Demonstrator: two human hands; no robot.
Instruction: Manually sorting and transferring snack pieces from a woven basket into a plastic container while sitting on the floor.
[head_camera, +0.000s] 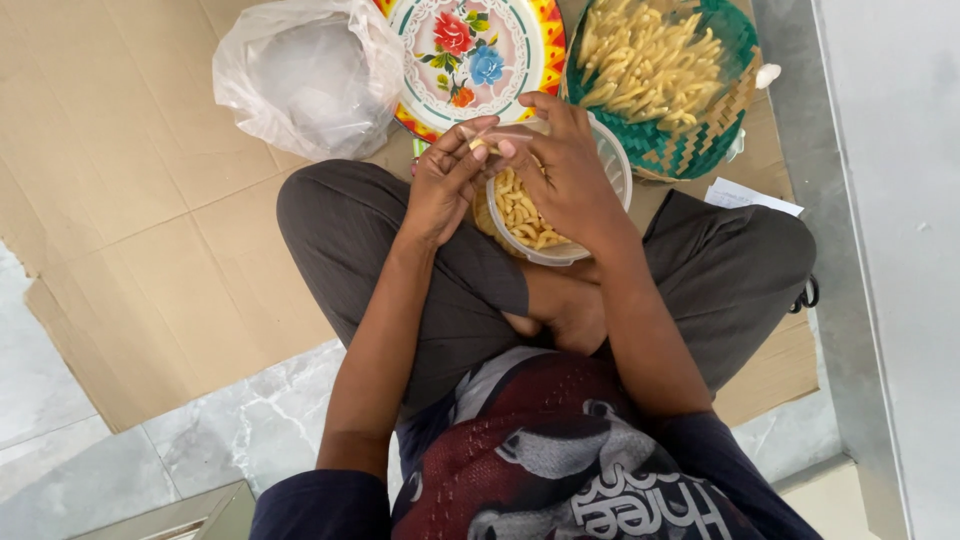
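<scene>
Both hands are pinching one pale piece (479, 145) between fingertips, left hand (445, 185) and right hand (560, 170), directly above the tub (612, 150).

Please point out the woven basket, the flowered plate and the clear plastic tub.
woven basket (690, 150): head view, on its green woven rim.
flowered plate (470, 50): head view, on its painted centre.
clear plastic tub (617, 165): head view, on its right rim.
</scene>
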